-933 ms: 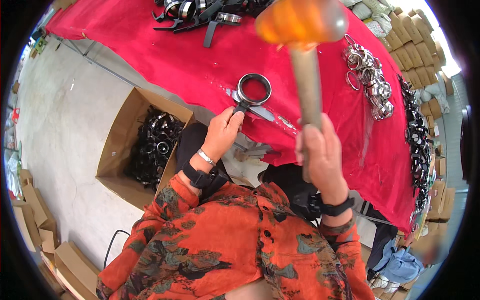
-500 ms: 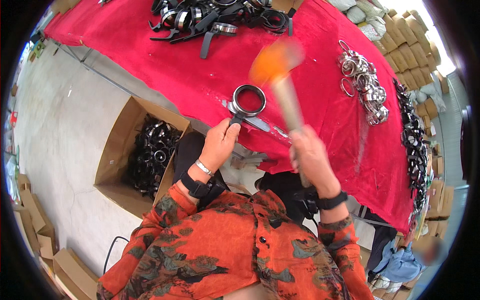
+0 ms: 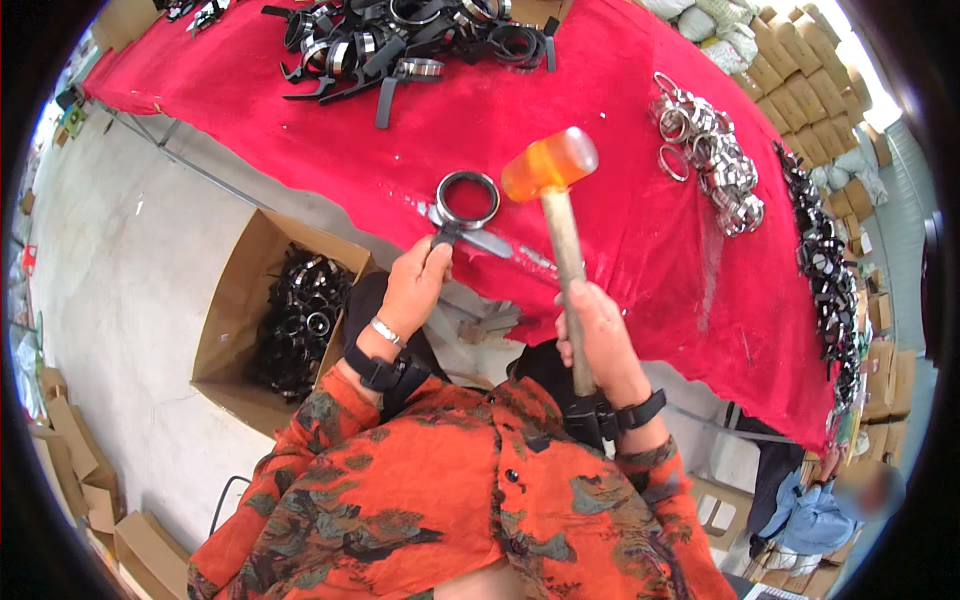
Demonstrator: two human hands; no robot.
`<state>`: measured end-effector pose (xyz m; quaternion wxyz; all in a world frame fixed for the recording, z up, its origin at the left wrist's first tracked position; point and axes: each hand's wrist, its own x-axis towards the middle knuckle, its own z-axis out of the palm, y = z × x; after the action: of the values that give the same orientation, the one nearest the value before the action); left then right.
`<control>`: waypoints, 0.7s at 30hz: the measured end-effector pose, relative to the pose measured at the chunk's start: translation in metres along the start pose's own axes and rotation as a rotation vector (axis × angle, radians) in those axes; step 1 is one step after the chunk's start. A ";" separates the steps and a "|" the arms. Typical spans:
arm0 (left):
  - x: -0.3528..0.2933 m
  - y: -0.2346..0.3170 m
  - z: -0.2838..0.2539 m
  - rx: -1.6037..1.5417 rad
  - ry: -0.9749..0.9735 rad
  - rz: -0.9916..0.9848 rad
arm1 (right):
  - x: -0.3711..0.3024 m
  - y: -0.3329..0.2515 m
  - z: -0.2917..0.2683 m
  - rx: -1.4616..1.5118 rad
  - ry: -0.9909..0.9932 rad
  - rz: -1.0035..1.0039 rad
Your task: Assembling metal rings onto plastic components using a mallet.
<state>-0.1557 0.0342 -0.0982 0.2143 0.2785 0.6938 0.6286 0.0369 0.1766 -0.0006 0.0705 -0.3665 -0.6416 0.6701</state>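
Observation:
My left hand [image 3: 412, 287] is closed on the short black handle of a metal ring with a handle [image 3: 467, 175]. The ring lies at the near edge of the red-covered table, over a flat grey metal piece [image 3: 487, 243]. In my right hand [image 3: 603, 335] is a mallet [image 3: 548, 167] with a translucent orange head and a wooden handle. Its head hangs to the right of the ring, apart from it.
Black-handled rings [image 3: 350, 45] are heaped at the far side of the red cloth [image 3: 600, 240]. Loose silver rings [image 3: 730, 165] lie to the right, with black parts [image 3: 825, 270] along the edge. An open carton [image 3: 225, 330] of black parts stands at left. Another person [image 3: 815, 520] is at lower right.
The mallet was blurred by motion and is now sharp, its head a little lower in the picture. The left hand still grips the ring's handle. The whole view has shifted slightly.

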 end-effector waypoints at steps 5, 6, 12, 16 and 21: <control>-0.003 -0.001 -0.004 -0.003 0.032 -0.026 | -0.018 -0.014 0.002 0.101 -0.052 -0.254; -0.002 -0.001 -0.002 -0.006 0.027 -0.023 | -0.015 -0.006 0.001 0.110 -0.060 -0.316; 0.001 -0.004 -0.003 -0.002 -0.011 -0.005 | -0.012 0.023 -0.004 0.273 -0.042 0.014; -0.005 -0.005 -0.004 -0.015 0.046 0.024 | -0.029 -0.002 0.006 -0.062 -0.022 -0.383; 0.006 -0.006 0.008 0.004 0.035 0.118 | -0.008 0.029 0.013 -0.679 0.068 -0.531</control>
<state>-0.1557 0.0438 -0.1049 0.1640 0.3084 0.6811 0.6435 0.0465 0.1564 -0.0252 0.1370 -0.2130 -0.8951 0.3670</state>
